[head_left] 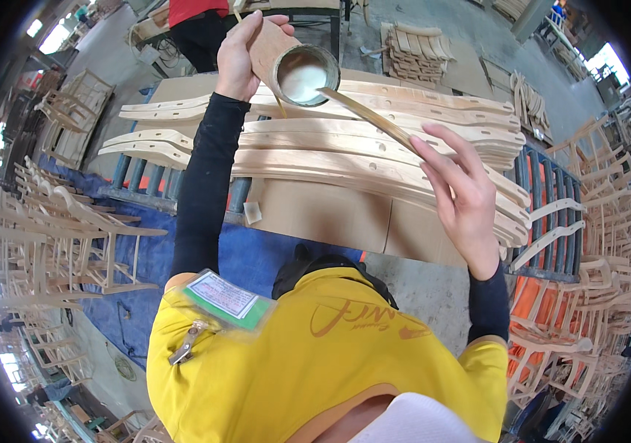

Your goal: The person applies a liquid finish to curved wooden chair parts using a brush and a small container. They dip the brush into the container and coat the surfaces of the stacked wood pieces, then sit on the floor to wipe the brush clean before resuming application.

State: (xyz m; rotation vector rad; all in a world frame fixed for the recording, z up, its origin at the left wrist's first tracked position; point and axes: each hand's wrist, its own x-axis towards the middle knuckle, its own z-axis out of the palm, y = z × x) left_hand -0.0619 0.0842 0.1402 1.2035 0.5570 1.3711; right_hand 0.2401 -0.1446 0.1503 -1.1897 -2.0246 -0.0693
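Observation:
My left hand (pixel 237 60) is wrapped round a tan cylindrical cup (pixel 268 49), tilted so that its mouth faces me. Inside it lies a white liquid (pixel 305 81) that looks like glue. Between the fingertips of my right hand (pixel 469 193) is a thin flat wooden stick (pixel 374 118), its far tip at the cup's rim. Below both hands, long curved wooden chair parts (pixel 308 161) with small slots lie side by side in several rows. Cup and stick are above these parts.
Cardboard (pixel 315 210) lies under the wooden parts, on a blue roller conveyor (pixel 552 177). Two short curved pieces (pixel 552 240) rest on its right end. Wooden frames (pixel 94 229) stand at left, with more stacked at right. Another person (pixel 196 29) in red stands beyond.

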